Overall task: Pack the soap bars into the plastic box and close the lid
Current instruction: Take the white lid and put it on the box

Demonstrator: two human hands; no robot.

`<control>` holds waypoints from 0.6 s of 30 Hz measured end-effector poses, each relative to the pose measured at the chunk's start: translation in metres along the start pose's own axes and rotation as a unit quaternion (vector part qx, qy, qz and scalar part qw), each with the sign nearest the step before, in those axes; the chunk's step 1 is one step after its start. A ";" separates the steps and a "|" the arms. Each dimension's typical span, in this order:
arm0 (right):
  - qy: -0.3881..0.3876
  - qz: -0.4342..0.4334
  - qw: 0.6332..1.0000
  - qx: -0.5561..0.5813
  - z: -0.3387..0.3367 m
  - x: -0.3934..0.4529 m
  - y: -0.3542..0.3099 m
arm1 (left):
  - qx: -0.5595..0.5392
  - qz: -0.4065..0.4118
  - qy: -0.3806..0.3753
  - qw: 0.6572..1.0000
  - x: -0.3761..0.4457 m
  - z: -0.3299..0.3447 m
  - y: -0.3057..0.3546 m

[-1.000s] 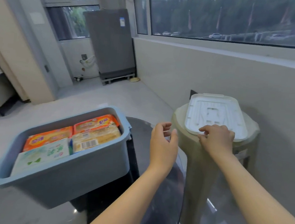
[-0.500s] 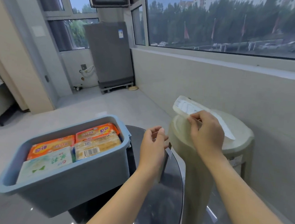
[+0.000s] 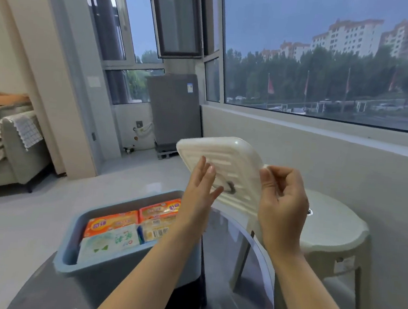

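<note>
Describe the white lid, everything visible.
The white lid looks like rigid, slightly glossy plastic: a rectangle with rounded corners, a raised rim and moulded ribs across its face. A small dark fitting sits near its lower middle. It is held in the air, tilted steeply, above and right of the blue box, not on it. The right hand pinches its right edge; the left hand lies open against its face. Its lower edge is hidden behind the hands.

White ribbed lid (image 3: 226,166), blue-grey box (image 3: 71,246), orange and pale-green soap bars (image 3: 111,224)
</note>
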State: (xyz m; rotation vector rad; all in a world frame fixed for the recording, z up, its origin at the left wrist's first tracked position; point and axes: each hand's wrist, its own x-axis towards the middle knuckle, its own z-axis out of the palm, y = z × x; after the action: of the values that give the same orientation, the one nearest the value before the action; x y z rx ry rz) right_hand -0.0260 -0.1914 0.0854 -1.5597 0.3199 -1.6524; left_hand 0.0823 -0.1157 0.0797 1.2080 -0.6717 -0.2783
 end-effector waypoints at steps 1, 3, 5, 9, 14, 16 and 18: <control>-0.003 0.007 1.000 0.023 0.004 -0.001 -0.006 | 0.020 0.025 0.003 0.999 0.001 -0.006 0.009; -0.007 0.028 0.997 0.074 0.013 -0.002 -0.015 | 0.057 0.069 0.014 0.996 0.000 -0.020 0.026; -0.006 0.044 0.993 0.110 0.022 -0.003 -0.021 | 0.109 0.109 0.039 0.987 -0.003 -0.038 0.042; -0.020 0.169 0.964 0.203 0.042 -0.004 -0.020 | 0.272 0.159 0.188 0.930 -0.016 -0.095 0.059; -0.111 0.369 0.866 0.319 0.070 -0.012 -0.007 | 0.392 0.147 0.282 0.863 -0.041 -0.169 0.056; -0.139 0.403 0.846 0.319 0.079 -0.015 -0.002 | 0.398 0.121 0.297 0.859 -0.049 -0.189 0.052; -0.166 0.426 0.829 0.321 0.087 -0.017 0.004 | 0.410 0.080 0.312 0.853 -0.055 -0.207 0.051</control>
State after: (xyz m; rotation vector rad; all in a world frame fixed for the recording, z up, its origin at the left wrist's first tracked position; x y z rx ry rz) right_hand 0.0531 -0.1525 0.0881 -0.9236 0.1913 -0.6492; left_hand 0.1587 0.0908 0.0687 1.9136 -0.2921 0.6002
